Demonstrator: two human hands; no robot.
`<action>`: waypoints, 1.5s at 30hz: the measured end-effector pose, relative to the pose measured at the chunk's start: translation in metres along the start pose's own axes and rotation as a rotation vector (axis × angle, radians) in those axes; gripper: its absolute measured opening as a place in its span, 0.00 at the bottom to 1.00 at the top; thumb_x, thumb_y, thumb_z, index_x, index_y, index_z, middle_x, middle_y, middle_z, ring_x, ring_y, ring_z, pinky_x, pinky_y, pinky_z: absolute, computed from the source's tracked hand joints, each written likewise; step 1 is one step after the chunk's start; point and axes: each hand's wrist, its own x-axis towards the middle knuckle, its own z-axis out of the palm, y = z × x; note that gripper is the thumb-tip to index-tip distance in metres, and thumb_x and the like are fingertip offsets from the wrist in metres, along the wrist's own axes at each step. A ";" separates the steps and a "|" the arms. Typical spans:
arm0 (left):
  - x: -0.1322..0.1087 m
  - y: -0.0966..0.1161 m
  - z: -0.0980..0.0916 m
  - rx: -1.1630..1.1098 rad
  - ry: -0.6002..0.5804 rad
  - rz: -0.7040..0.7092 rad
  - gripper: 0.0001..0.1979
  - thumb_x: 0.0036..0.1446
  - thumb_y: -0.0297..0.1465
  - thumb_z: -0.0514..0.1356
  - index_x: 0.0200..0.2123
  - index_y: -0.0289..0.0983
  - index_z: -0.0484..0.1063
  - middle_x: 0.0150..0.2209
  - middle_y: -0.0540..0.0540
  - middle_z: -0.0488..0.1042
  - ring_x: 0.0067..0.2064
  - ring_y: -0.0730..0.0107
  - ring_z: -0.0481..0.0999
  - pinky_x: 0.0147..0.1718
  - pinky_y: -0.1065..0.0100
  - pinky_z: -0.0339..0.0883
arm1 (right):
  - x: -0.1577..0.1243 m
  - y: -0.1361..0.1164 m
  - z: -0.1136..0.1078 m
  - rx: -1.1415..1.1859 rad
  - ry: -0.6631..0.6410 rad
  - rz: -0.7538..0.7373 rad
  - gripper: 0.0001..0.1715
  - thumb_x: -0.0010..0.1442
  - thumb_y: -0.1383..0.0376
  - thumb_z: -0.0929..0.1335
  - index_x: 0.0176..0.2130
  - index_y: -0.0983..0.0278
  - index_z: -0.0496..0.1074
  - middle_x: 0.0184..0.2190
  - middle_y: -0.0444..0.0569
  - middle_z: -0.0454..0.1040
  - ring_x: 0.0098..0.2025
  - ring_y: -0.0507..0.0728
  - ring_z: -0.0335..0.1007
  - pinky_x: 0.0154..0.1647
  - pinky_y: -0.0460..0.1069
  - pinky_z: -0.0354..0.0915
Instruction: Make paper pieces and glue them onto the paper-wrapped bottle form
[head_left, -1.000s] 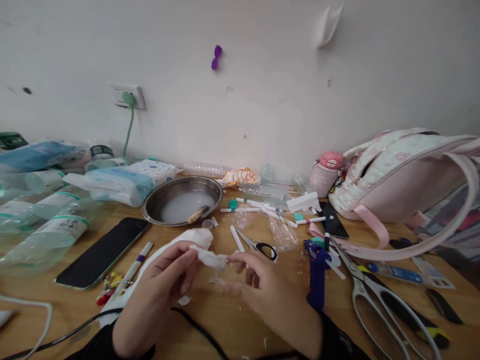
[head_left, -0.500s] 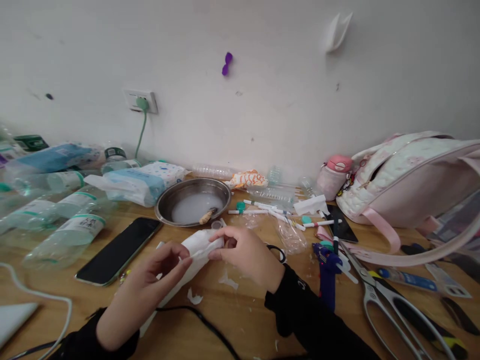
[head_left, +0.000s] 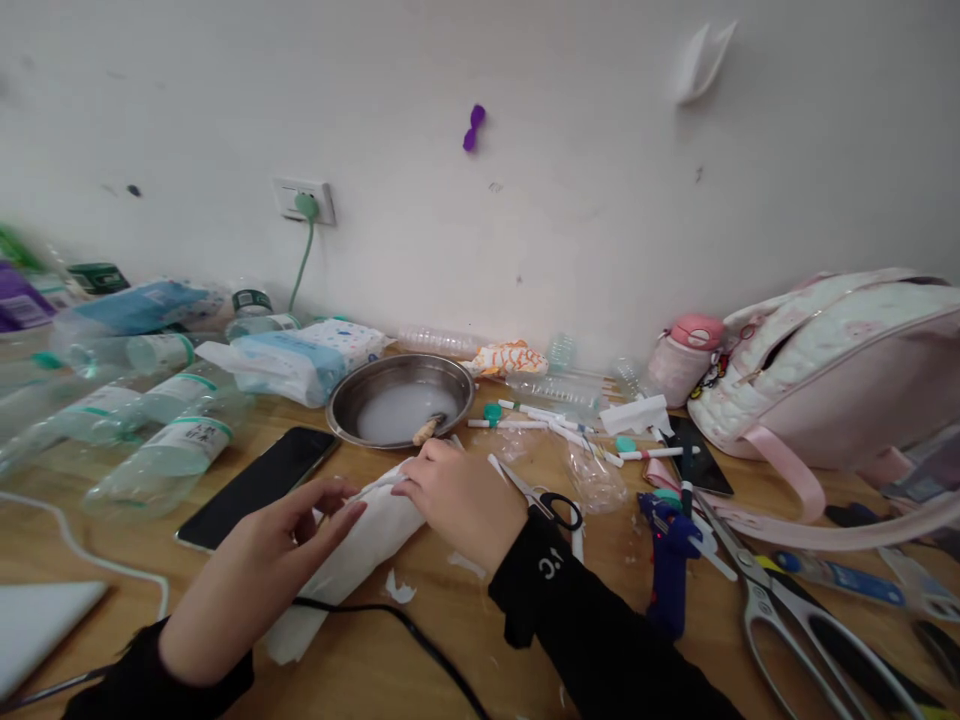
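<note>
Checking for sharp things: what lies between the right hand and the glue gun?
Head view: small scissors, white stick and clear plastic lie between right hand and glue gun.

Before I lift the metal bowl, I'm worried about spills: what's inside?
The metal bowl holds cloudy, whitish liquid, which hides its bottom. A tan-and-dark object lies at the near right rim.

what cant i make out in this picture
All in the head view:
Anything under the white tissue: hidden by the tissue itself.
Part of the tissue's far end: covered by the right hand.
The ends of the large scissors' handles: cut off by the bottom edge.
The backpack's right part: cut off by the right edge.
Fine print on the bottle label: too small.
</note>
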 end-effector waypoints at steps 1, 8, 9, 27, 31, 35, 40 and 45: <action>-0.001 -0.003 0.000 0.138 -0.022 0.051 0.11 0.43 0.39 0.61 0.30 0.40 0.73 0.19 0.57 0.68 0.23 0.72 0.65 0.23 0.76 0.55 | 0.002 -0.002 0.001 -0.039 -0.008 -0.009 0.15 0.61 0.61 0.59 0.34 0.67 0.71 0.34 0.51 0.69 0.35 0.57 0.67 0.32 0.49 0.61; 0.006 -0.007 0.000 0.626 -0.128 0.126 0.15 0.55 0.40 0.46 0.29 0.38 0.67 0.22 0.51 0.69 0.24 0.66 0.69 0.26 0.69 0.57 | 0.003 0.009 0.009 -0.131 -0.003 0.110 0.09 0.58 0.65 0.61 0.36 0.66 0.69 0.34 0.51 0.71 0.33 0.57 0.69 0.29 0.48 0.61; 0.007 -0.006 0.001 0.645 -0.136 0.130 0.15 0.55 0.39 0.46 0.28 0.38 0.66 0.22 0.51 0.68 0.24 0.66 0.68 0.25 0.69 0.57 | 0.000 0.012 0.011 -0.131 0.001 0.140 0.08 0.58 0.67 0.61 0.35 0.66 0.69 0.33 0.51 0.71 0.32 0.57 0.69 0.29 0.48 0.61; 0.005 -0.002 0.010 0.604 -0.154 0.225 0.12 0.56 0.38 0.46 0.25 0.39 0.60 0.22 0.53 0.63 0.25 0.68 0.67 0.26 0.69 0.57 | -0.002 0.014 0.027 0.287 0.101 0.297 0.11 0.57 0.61 0.63 0.39 0.60 0.71 0.30 0.43 0.74 0.31 0.50 0.67 0.28 0.43 0.58; 0.006 -0.010 0.009 0.522 -0.120 0.206 0.12 0.55 0.41 0.48 0.31 0.39 0.63 0.21 0.53 0.64 0.24 0.67 0.68 0.24 0.69 0.59 | 0.000 0.015 0.034 0.325 0.120 0.319 0.10 0.56 0.62 0.63 0.37 0.61 0.72 0.29 0.44 0.75 0.29 0.50 0.68 0.26 0.43 0.56; 0.008 -0.018 0.009 0.447 -0.107 0.213 0.11 0.54 0.40 0.49 0.31 0.40 0.65 0.22 0.52 0.67 0.24 0.66 0.68 0.24 0.68 0.61 | 0.000 0.014 0.034 0.316 0.148 0.332 0.09 0.56 0.63 0.64 0.36 0.60 0.72 0.29 0.44 0.75 0.30 0.51 0.67 0.26 0.44 0.54; 0.008 -0.024 0.009 0.374 -0.109 0.208 0.10 0.55 0.39 0.50 0.29 0.41 0.66 0.24 0.51 0.67 0.26 0.66 0.68 0.26 0.69 0.61 | -0.001 0.013 0.034 0.313 0.171 0.329 0.09 0.55 0.63 0.64 0.34 0.60 0.73 0.28 0.44 0.75 0.29 0.51 0.66 0.25 0.45 0.53; 0.007 -0.027 0.010 0.386 -0.082 0.240 0.10 0.56 0.40 0.49 0.32 0.41 0.65 0.28 0.49 0.65 0.30 0.64 0.68 0.30 0.65 0.62 | -0.001 0.013 0.036 0.330 0.182 0.339 0.08 0.55 0.64 0.64 0.34 0.62 0.73 0.27 0.44 0.74 0.28 0.50 0.65 0.26 0.44 0.54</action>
